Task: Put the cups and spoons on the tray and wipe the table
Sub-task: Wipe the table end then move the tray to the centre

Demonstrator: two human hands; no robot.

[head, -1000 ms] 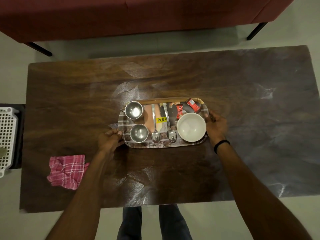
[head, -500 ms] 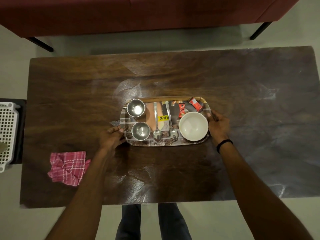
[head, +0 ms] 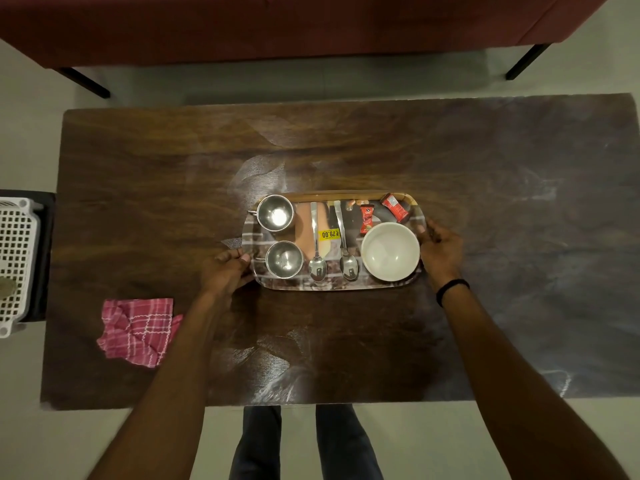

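Note:
A patterned tray (head: 332,285) lies in the middle of the dark wooden table (head: 138,188). On it stand two steel cups (head: 275,213) (head: 284,259) at the left, two spoons (head: 316,251) (head: 344,247) in the middle, a white bowl (head: 390,251) at the right and two red sachets (head: 367,219) (head: 394,206) at the back. My left hand (head: 227,270) grips the tray's left edge. My right hand (head: 440,249) grips its right edge. A pink checked cloth (head: 138,329) lies crumpled on the table at the near left.
A white perforated basket (head: 15,261) sits off the table's left end. A dark red sofa (head: 277,26) runs along the far side. My legs (head: 301,441) stand at the table's near edge.
The tray has shifted slightly away from me and to the right on the table, with both hands still on its ends. The cloth has stayed put.

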